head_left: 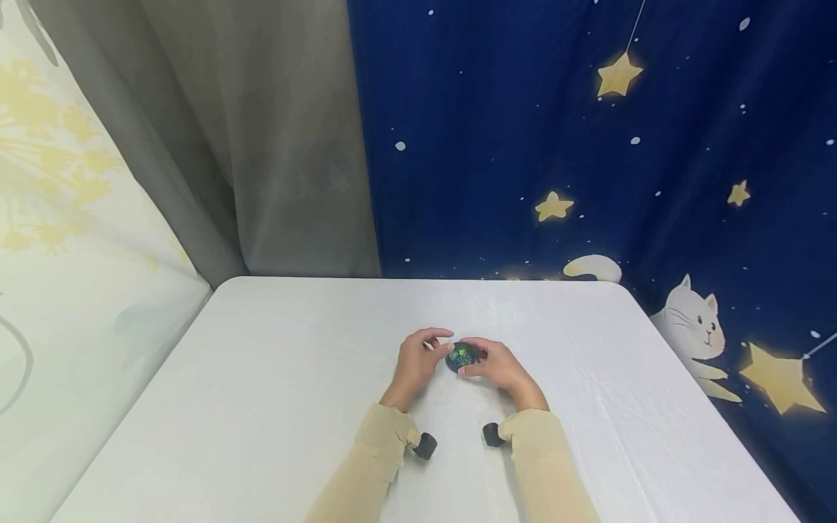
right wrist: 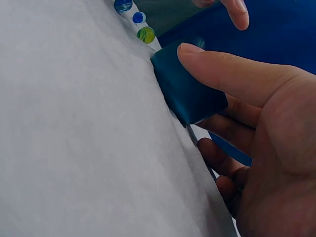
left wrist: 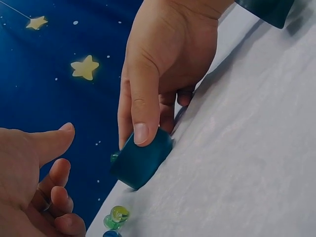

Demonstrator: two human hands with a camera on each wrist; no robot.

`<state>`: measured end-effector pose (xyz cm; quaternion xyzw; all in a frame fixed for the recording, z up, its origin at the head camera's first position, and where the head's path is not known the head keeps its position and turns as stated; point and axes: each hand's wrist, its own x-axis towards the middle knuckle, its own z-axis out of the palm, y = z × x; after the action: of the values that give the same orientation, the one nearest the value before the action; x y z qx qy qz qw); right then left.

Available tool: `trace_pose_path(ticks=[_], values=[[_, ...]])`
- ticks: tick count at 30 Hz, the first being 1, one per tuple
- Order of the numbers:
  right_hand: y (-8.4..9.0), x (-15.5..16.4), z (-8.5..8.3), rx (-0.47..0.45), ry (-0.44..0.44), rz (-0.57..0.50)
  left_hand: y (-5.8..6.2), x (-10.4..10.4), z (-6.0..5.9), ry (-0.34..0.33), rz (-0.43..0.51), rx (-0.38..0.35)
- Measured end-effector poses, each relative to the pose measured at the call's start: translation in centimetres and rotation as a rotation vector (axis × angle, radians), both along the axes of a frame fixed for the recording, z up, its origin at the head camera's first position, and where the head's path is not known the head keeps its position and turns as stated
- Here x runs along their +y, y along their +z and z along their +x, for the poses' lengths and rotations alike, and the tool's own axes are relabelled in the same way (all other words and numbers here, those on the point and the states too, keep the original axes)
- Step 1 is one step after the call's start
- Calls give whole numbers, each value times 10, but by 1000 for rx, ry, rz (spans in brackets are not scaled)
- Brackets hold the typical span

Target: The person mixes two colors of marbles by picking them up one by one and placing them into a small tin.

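A small dark teal cup (head_left: 471,358) stands on the white table, with green and blue glass marbles (head_left: 461,354) showing at its top in the head view. My right hand (head_left: 500,363) grips its side; the right thumb (left wrist: 139,111) presses the wall in the left wrist view. To the left, my left hand (head_left: 418,359) hovers close by, thumb and index finger apart, nothing visible between them. Beside the cup (right wrist: 185,84), a yellow-green marble (right wrist: 146,35) and a blue marble (right wrist: 139,17) lie on the cloth. Another marble (left wrist: 115,157) peeks over the rim.
The white-covered table (head_left: 294,407) reaches back to a grey curtain (head_left: 301,145) and a dark blue star curtain (head_left: 484,145). Black wrist cameras (head_left: 426,445) stick out inward from both beige sleeves (head_left: 549,457).
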<state>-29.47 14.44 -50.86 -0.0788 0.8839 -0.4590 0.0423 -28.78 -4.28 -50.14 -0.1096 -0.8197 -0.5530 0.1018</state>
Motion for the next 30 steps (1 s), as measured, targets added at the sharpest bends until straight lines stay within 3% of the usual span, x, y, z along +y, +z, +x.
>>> trace_pose_path(ticks=[13,30], values=[[1,-1,0,-5,0,6,5,-8,-1,50,-10,-20],[2,-2,0,-26,-22,35,7,-24,-5,107,-75,-104]])
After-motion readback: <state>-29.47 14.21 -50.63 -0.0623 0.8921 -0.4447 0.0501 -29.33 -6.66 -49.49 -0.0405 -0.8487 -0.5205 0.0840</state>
